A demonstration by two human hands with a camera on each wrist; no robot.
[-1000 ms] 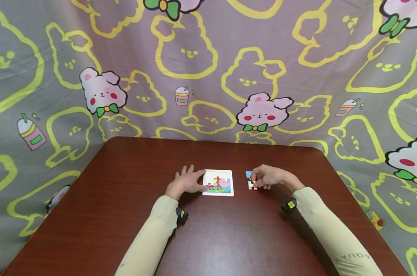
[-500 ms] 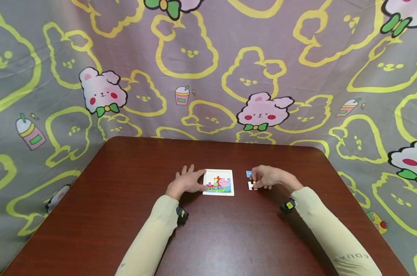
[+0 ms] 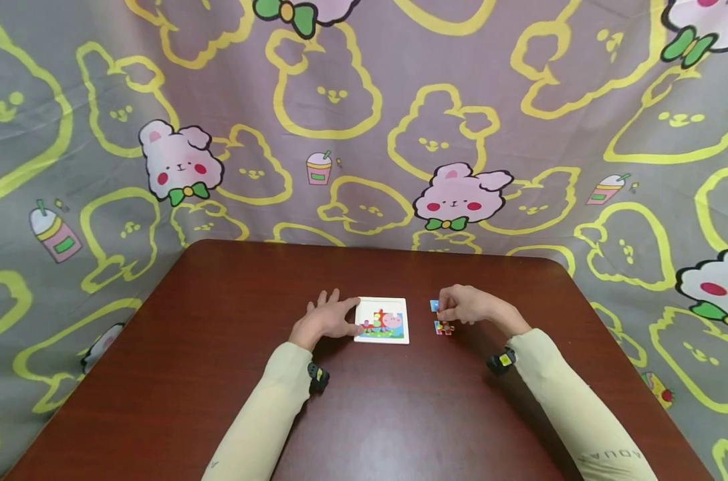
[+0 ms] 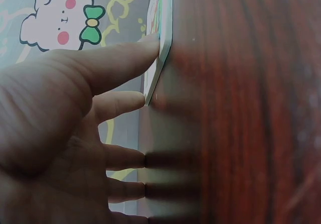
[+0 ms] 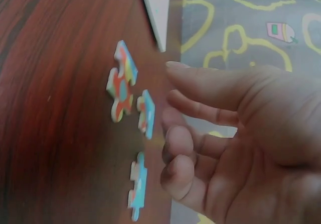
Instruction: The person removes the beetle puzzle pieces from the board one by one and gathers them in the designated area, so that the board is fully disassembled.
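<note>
Red pc (image 3: pixel 444 328) lies lengthwise L-R, tab (image 3: pixel 452 328) rt

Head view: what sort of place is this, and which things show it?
Probably an indoor play corner: a reddish-brown table, cartoon-print fabric hung behind it, and a white puzzle tray on the tabletop.

Left hand (image 4: pixel 57 128) fills the left and lower left of the frame, fingers (image 4: pixel 126 155) reaching toward the centre, nearly straight. Thumb tip touches the white board (image 4: pixel 166 25) at top centre; index fingertip at its lower corner. Board seen almost edge-on (only a sliver of coloured print shows). Remaining fingertips meet the worktop (image 4: pixel 251 108), dark shadows running right from them. Worktop reddish brown with dark grain, right half. Upper left: grey cloth (image 4: pixel 120 30), printed rabbit (image 4: pixel 64 18), green bow, yellow outlines.
</note>
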